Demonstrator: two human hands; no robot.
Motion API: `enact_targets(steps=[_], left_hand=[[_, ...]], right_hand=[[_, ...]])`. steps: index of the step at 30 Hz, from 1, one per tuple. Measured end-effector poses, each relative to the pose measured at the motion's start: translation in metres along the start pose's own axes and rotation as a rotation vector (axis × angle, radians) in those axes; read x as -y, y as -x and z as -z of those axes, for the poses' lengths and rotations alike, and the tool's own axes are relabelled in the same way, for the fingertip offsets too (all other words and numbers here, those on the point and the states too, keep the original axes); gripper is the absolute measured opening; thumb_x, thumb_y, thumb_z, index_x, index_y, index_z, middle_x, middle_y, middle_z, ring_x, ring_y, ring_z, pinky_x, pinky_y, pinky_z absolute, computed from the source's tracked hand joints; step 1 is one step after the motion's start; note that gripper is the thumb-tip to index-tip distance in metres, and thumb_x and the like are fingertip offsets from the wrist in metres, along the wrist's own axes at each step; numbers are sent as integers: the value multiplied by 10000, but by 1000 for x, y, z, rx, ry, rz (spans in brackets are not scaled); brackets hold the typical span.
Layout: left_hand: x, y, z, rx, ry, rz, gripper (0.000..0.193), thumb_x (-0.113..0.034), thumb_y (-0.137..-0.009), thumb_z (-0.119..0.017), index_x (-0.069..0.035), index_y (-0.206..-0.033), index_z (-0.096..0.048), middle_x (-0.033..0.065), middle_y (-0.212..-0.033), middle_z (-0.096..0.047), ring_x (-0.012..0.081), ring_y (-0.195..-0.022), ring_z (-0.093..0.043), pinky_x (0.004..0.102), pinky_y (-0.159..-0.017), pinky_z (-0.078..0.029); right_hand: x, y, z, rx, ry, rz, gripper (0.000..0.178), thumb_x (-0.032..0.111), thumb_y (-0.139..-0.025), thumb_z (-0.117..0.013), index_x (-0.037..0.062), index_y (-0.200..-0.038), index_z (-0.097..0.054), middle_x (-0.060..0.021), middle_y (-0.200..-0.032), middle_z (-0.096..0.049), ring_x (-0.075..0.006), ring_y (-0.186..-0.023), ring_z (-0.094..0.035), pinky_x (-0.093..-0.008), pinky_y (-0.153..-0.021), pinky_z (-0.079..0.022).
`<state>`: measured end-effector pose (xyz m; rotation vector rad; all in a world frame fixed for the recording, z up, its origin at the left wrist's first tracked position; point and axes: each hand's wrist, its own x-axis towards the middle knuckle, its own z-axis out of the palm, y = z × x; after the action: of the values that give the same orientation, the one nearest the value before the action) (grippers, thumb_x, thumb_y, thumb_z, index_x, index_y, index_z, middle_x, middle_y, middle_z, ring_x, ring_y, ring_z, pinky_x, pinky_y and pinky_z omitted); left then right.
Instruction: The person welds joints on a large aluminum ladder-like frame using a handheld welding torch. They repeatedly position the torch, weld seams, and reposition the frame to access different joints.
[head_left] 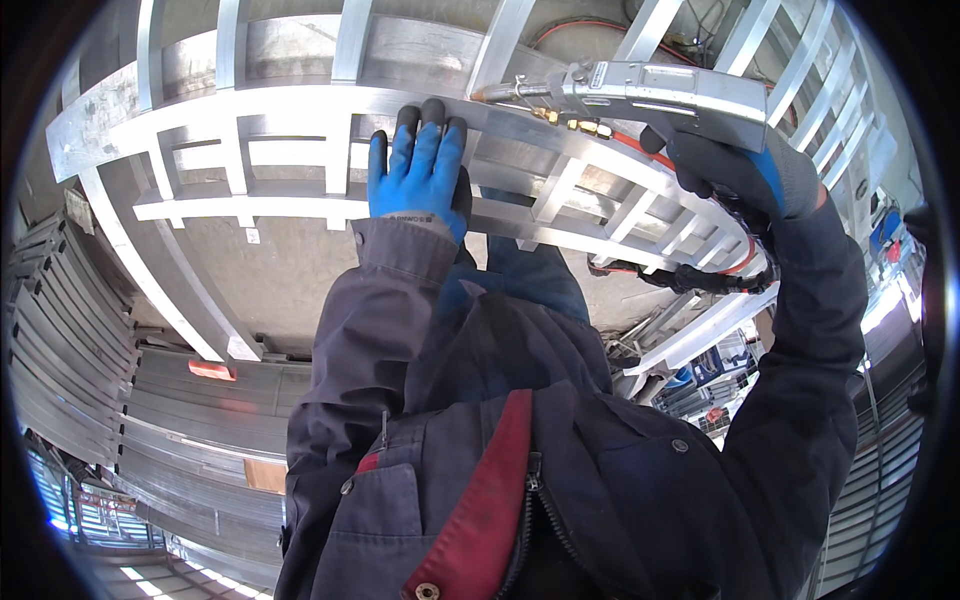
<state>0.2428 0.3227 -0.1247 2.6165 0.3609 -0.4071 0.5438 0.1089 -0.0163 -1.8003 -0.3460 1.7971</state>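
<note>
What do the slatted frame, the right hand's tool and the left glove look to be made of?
Slatted frame: bare metal, likely aluminium, by its silvery sheen.
Tool in the right hand: grey housing, probably metal given its dull shine, though painted plastic is possible.
Left glove: matte blue and dark, likely coated fabric, given its grey knit-looking cuff.

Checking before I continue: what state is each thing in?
Left hand: open, fingers extended, on the metal frame
Right hand: closed around the silver tool
Silver tool: held, tip close to the frame; running or not, unclear
Red hose: attached to brass fittings
Jacket zip: undone at the neck
</note>
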Motion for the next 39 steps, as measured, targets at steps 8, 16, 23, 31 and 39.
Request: enact_targets(steps=[8,16,23,31,39], left_hand=[[-1,0,0,-4,1,3,560,-224,-952,-636,-124,-1498,-559,187,-1580,-516,415,-1512,-423,582,-1275,-257],[-2,-1,0,-46,-12,-13,529,-213,-936,-650,-95,-1447,-592,199,-1504,-579,436,-1486,-456,608,-1241,-305],[-2,-1,-1,-69,-22,-25,498,-198,-930,-657,-88,-1414,-621,215,-1451,-616,446,-1461,-486,615,-1225,-328],[-1,-1,1,-26,-28,-13,500,-231,-945,-651,-91,-1424,-616,221,-1480,-601,467,-1429,-511,616,-1239,-311],[0,1,-3,-27,-46,-13,606,-227,-883,-709,-131,-1465,-574,168,-1474,-602,415,-1428,-515,619,-1251,-281]], right_hand=[[-4,-4,3,-35,134,69,460,416,-1014,-740,-6,-1196,-715,-45,-739,-662,-83,-619,-597,-250,-534,-492],[-6,-5,-3,-94,99,65,448,418,-1009,-749,5,-1180,-724,-19,-719,-638,-69,-595,-552,-241,-512,-439],[0,-6,-3,-71,92,-50,395,363,-1020,-730,4,-1183,-712,-19,-736,-629,-77,-618,-543,-257,-537,-436],[-5,-3,3,-51,82,-106,344,254,-1020,-713,-23,-1223,-691,-29,-808,-631,-98,-678,-553,-268,-595,-443],[-18,-1,9,-82,228,41,515,483,-991,-754,8,-1186,-727,-53,-742,-689,-81,-610,-624,-236,-524,-507]])
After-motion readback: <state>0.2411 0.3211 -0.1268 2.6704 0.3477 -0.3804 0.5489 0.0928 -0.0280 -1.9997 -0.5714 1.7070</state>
